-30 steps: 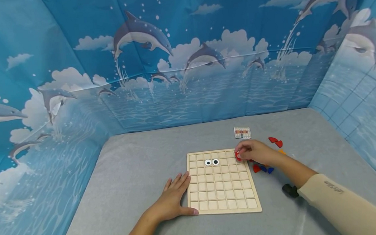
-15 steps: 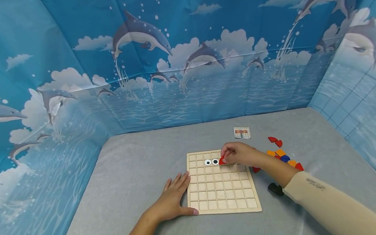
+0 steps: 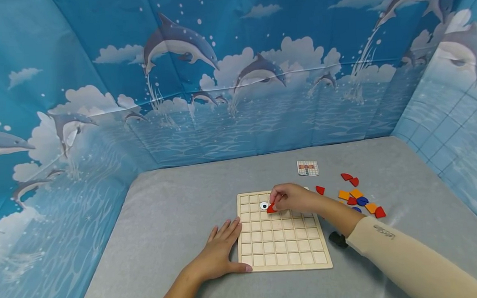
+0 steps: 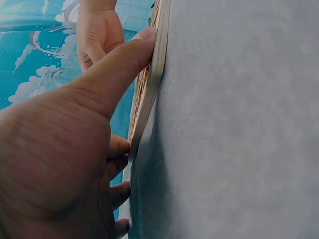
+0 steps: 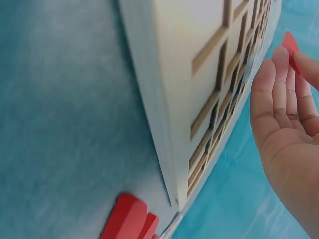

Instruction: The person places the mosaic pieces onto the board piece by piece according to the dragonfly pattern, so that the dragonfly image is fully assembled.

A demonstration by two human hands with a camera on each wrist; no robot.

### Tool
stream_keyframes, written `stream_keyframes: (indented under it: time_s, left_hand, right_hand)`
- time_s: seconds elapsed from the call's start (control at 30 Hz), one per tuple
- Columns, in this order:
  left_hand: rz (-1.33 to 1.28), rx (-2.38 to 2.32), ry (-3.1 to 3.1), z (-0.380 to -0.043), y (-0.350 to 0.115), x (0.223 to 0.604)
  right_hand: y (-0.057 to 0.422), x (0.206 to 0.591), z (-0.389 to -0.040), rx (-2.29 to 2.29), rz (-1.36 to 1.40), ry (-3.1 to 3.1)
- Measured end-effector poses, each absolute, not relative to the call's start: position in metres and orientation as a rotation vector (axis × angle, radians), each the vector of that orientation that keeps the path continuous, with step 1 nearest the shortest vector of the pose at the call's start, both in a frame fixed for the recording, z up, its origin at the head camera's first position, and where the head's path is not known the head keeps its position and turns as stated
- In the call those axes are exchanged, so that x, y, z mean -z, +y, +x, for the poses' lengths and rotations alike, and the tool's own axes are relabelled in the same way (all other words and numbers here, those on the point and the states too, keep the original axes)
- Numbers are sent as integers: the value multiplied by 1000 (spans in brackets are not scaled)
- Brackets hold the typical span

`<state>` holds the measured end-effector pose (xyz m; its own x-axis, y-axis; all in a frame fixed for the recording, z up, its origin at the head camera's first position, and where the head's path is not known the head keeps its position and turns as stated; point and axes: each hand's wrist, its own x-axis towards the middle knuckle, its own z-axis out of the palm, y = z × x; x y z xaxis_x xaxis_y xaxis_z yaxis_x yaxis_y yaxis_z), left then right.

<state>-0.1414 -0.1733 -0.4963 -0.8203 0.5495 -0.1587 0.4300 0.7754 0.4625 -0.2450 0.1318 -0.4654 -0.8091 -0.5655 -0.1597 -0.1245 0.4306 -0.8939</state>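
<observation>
Right hand point(image 3: 289, 197) pinches red wedge-shaped piece point(image 3: 270, 209) over pale wooden grid board point(image 3: 281, 246); left hand point(image 3: 220, 256) spread against its edge, probably bracing.

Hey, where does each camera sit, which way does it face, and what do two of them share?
Head: on the head, facing forward and down at the board; left hand, right hand and sleeves show.
Left wrist: on that wrist, facing the board's edge; left hand large, right hand beyond.
Right wrist: on that wrist, facing across the board; right hand pinches a red piece.
Shared: head and right wrist both show that piece.
</observation>
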Motion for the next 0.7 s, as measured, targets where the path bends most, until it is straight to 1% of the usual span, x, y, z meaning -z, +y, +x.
stream_keyframes:
  time_s: [0.7]
  left_hand:
    - [727, -610, 2677, -142, -172, 496]
  right_hand:
    - [113, 471, -243, 1272, -570, 2269]
